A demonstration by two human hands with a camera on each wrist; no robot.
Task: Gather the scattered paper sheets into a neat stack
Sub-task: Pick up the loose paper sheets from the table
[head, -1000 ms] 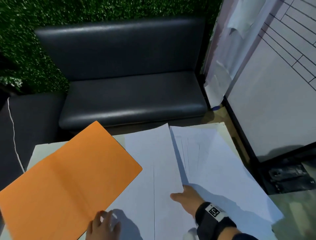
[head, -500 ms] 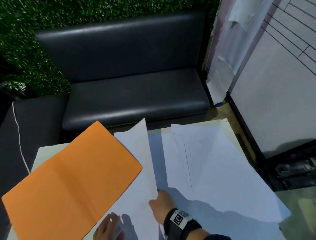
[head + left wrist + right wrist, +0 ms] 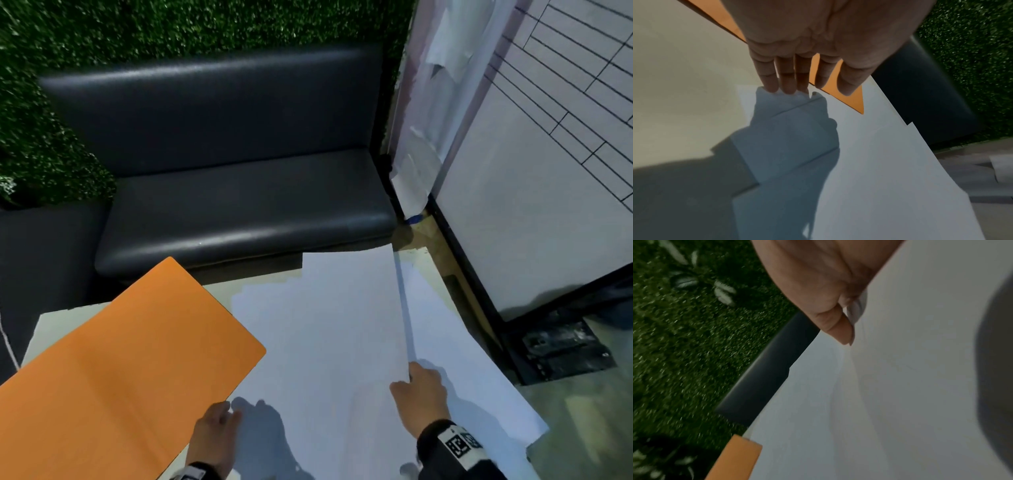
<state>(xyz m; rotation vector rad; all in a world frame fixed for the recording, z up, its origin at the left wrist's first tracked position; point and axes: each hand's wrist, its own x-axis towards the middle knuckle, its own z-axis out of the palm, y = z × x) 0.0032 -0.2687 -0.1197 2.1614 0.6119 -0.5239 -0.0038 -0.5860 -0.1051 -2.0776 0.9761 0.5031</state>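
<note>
Several white sheets (image 3: 325,342) lie spread over the pale table (image 3: 54,329), overlapping one another. My right hand (image 3: 409,375) pinches the near right edge of a top white sheet (image 3: 900,386), which is lifted slightly over the sheets fanned out to the right (image 3: 455,349); the right wrist view shows the thumb (image 3: 838,327) pressed on the paper's edge. My left hand (image 3: 227,413) rests with straight fingers (image 3: 787,84) on the sheets' near left part, beside the edge of an orange folder (image 3: 130,370) that overlaps them.
A dark padded bench (image 3: 239,212) stands just behind the table, backed by a green hedge wall (image 3: 171,27). The table's right edge drops to the floor (image 3: 582,411) beside a white panelled wall (image 3: 531,205). Some sheets overhang the table's right edge.
My right hand has swung from the middle to the right, taking the lifted sheet with it and bringing it down over the fanned sheets. The left hand has stayed by the folder.
</note>
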